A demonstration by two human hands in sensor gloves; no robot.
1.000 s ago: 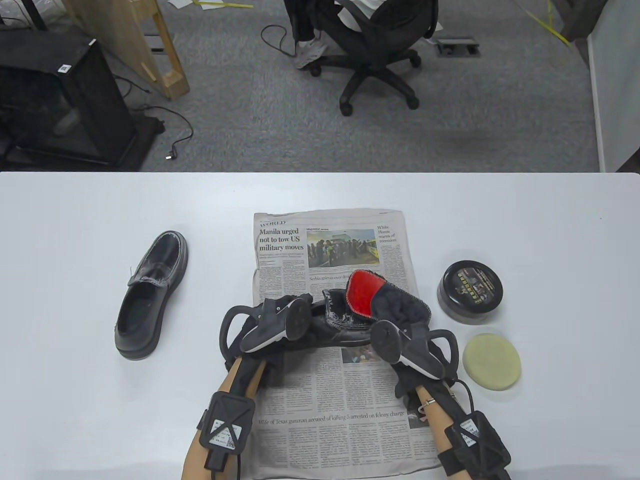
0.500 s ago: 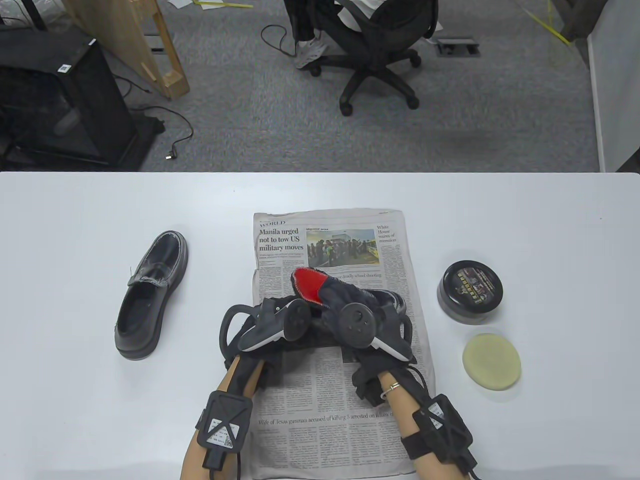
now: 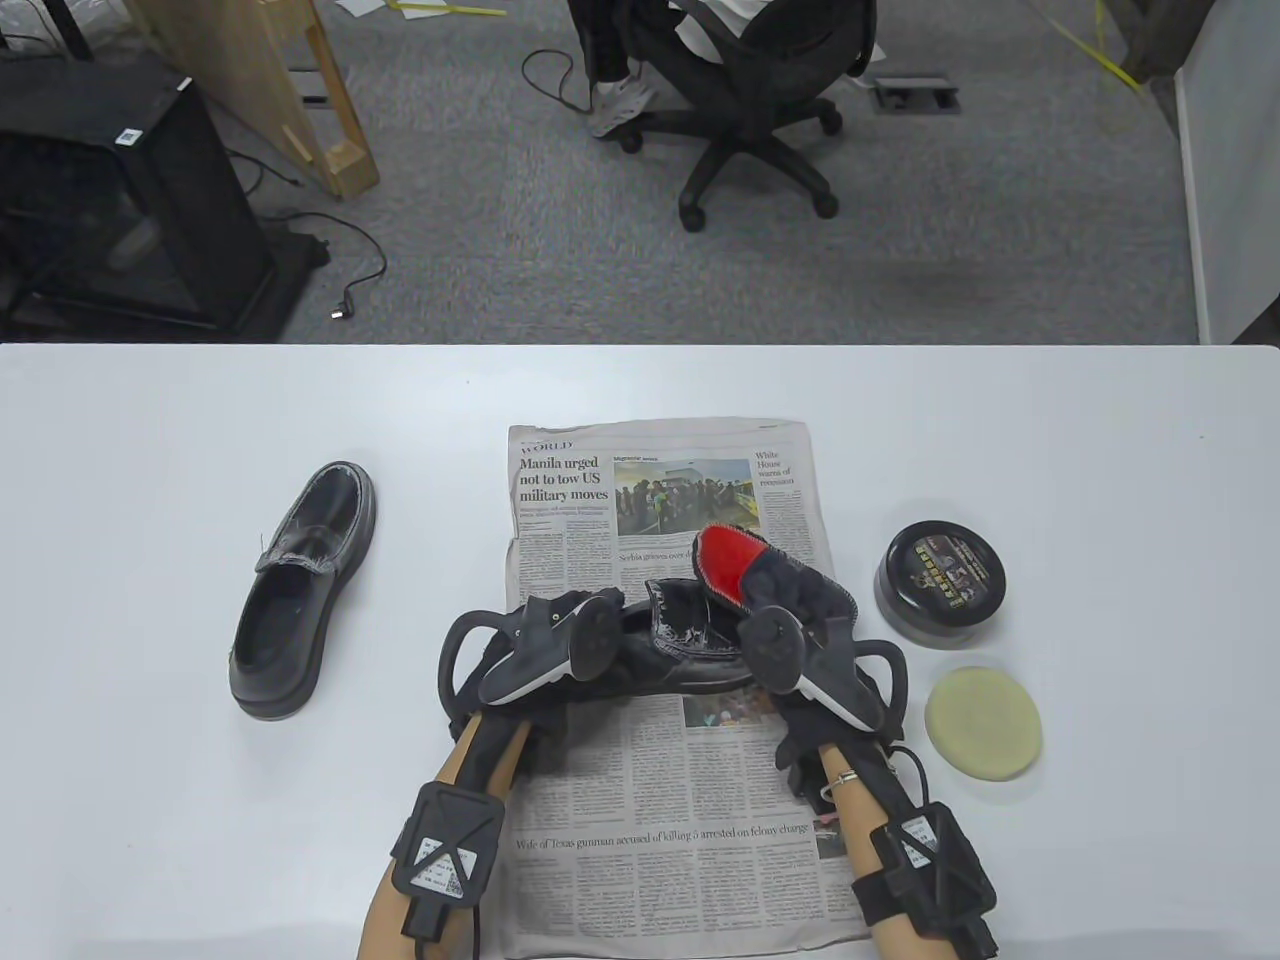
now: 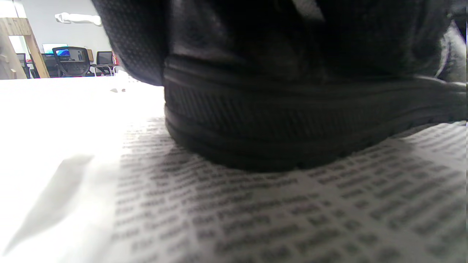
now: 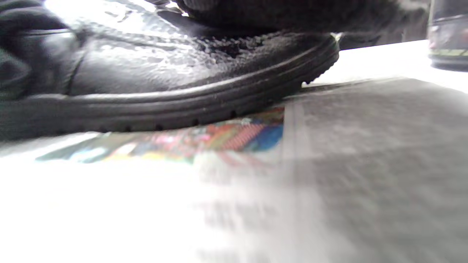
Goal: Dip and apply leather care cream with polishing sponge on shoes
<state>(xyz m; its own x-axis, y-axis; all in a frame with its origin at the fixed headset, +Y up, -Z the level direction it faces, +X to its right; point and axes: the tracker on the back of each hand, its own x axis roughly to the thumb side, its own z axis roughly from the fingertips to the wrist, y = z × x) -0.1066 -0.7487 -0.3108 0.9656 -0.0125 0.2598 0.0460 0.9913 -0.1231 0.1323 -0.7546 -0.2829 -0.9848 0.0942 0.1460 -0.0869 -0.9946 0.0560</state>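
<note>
Right hand (image 3: 790, 615) wears a red-and-black polishing mitt (image 3: 735, 565), pressed on the toe of the shoe (image 3: 680, 650) lying on the newspaper (image 3: 660, 800). Finger curl is hidden inside the mitt, so can't tell. Left hand (image 3: 540, 640) grasps the shoe's heel end. Half a second ago the mitt was further left over the shoe; now back at the toe — a rubbing stroke. Cream tin (image 3: 940, 580) lidded, sponge (image 3: 983, 722) untouched on the table — dipping not begun.
</note>
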